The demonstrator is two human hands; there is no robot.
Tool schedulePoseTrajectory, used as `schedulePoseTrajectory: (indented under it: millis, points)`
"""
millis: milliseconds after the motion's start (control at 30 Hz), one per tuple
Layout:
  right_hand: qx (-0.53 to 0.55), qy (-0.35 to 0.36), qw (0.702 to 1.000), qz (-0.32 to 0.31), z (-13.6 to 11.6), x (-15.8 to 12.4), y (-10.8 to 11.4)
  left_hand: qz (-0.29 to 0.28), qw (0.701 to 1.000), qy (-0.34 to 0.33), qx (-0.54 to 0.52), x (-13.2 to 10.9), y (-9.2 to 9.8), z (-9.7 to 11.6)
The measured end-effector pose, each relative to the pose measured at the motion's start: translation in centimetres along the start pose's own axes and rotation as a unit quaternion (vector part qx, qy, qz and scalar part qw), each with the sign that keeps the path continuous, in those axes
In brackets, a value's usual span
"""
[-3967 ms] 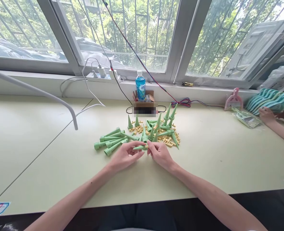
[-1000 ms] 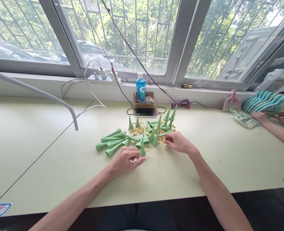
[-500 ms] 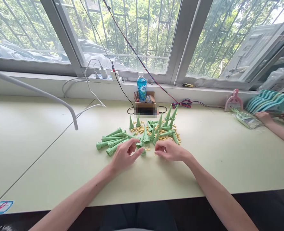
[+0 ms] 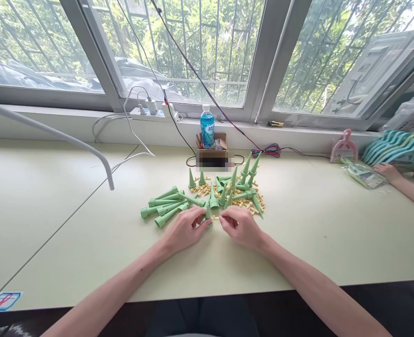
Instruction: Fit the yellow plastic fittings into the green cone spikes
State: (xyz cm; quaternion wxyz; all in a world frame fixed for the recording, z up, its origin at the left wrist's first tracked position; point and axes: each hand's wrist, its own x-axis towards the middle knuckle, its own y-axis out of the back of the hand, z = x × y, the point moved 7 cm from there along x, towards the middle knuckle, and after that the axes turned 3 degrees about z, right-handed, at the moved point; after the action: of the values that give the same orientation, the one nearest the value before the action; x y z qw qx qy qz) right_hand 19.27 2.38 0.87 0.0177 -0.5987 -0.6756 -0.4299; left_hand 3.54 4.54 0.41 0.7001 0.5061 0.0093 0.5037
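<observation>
My left hand (image 4: pixel 185 228) is closed around a green plastic cone spike (image 4: pixel 208 213) with its point up and its base at the tabletop. From the side of this spike a small yellow valve piece (image 4: pixel 214 218) sticks out to the right. The fingertips of my right hand (image 4: pixel 241 225) are pinched together at the outer end of that piece; whatever they hold is too small to make out. Beyond my hands lie loose yellow valve pieces (image 4: pixel 243 203) in a heap, among green spikes (image 4: pixel 214 197) standing and lying. More green tubes (image 4: pixel 168 216) lie to the left.
A small cardboard box (image 4: pixel 212 153) with a blue-liquid bottle (image 4: pixel 207 127) stands by the window sill. Cables (image 4: pixel 268 150) lie coiled behind the heap. At the right, another person's hand (image 4: pixel 389 171) rests near turquoise hangers (image 4: pixel 396 150) and a pink dustpan (image 4: pixel 345 147).
My left hand has closed on the upright green spike. My right hand has moved left, bringing its pinched fingertips to the yellow valve piece.
</observation>
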Motion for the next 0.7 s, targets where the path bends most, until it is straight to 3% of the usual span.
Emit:
schedulePoseTrajectory:
  millis: [300, 700]
  points:
    - [0.018, -0.046, 0.995, 0.092, -0.08, -0.25, 0.52, 0.061, 0.998, 0.015, -0.013, 0.13, 0.99, 0.26]
    - [0.022, -0.059, 0.992, 0.109, -0.06, -0.15, 0.75, 0.065, 0.997, -0.007, -0.028, 0.03, 1.05, 0.57]
